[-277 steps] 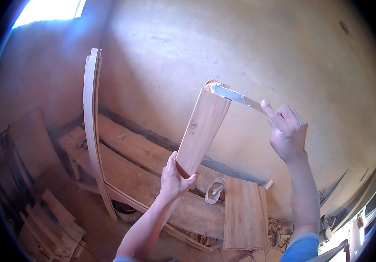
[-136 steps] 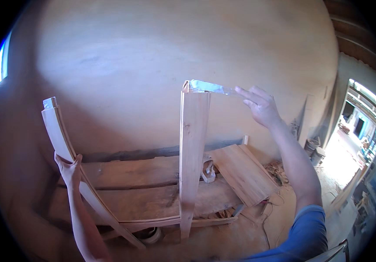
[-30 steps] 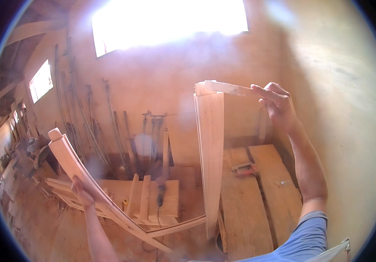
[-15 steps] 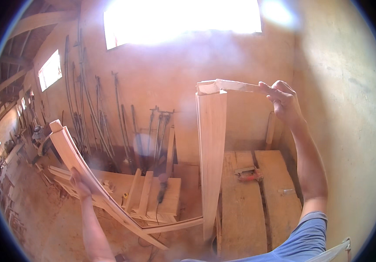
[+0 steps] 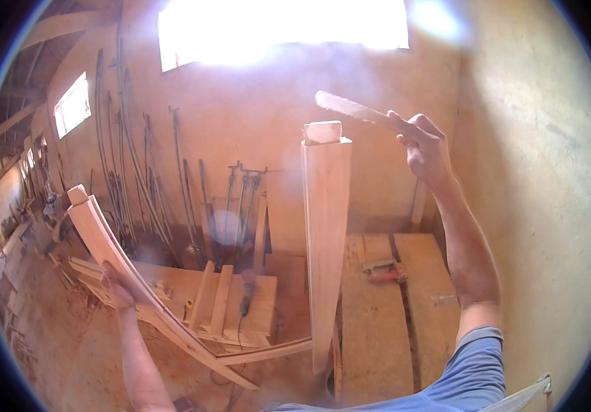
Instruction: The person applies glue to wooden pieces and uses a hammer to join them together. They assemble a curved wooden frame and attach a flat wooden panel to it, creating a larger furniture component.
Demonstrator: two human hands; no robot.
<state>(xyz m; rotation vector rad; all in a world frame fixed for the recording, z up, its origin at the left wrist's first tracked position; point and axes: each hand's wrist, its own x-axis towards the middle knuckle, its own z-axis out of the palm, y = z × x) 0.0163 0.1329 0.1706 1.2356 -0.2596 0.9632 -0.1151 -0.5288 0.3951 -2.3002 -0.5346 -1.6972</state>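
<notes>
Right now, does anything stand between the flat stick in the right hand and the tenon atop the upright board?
Nothing visible: the flat stick in the right hand hangs above the tenon, with only wall showing in the gap.

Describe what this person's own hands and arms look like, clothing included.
The left hand and right hand are ungloved, five-fingered human hands with bare wrists. A loose, short blue sleeve with a banded hem ends near the right elbow. The left forearm is bare as far as it shows.
</notes>
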